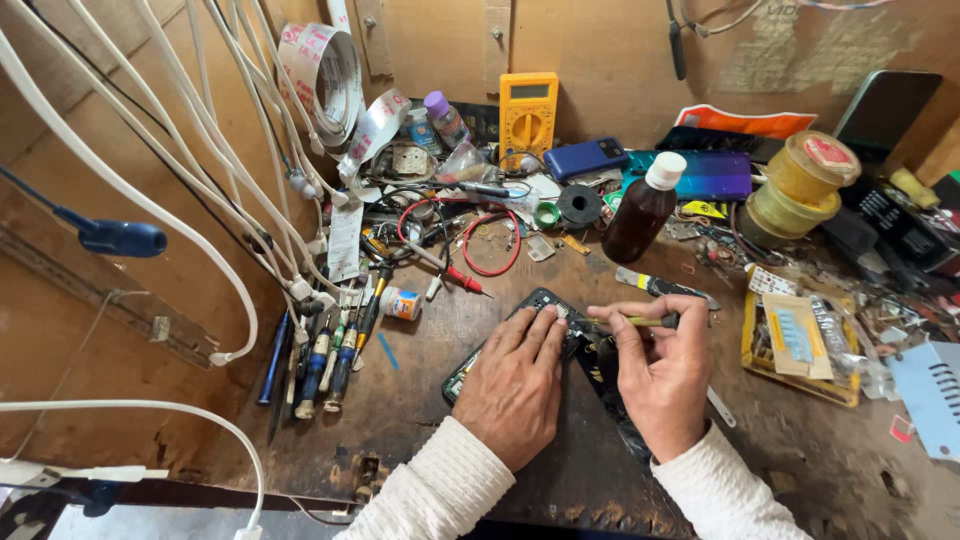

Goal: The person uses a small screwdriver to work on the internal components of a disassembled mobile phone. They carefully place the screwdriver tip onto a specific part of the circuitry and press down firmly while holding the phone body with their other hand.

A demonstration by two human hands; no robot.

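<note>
An opened black phone lies on the worn wooden bench, its inner board showing. My left hand lies flat over it, fingers pressing its upper part and hiding most of it. My right hand is to the right and grips a thin yellow-handled tool, held sideways with its tip pointing left toward the phone's top edge. Both arms wear white knitted sleeves.
A row of screwdrivers lies left of the phone. Behind it are red wire probes, a yellow multimeter, a brown bottle, several phones and yellow tape rolls. A yellow tray sits at right. White cables hang at left.
</note>
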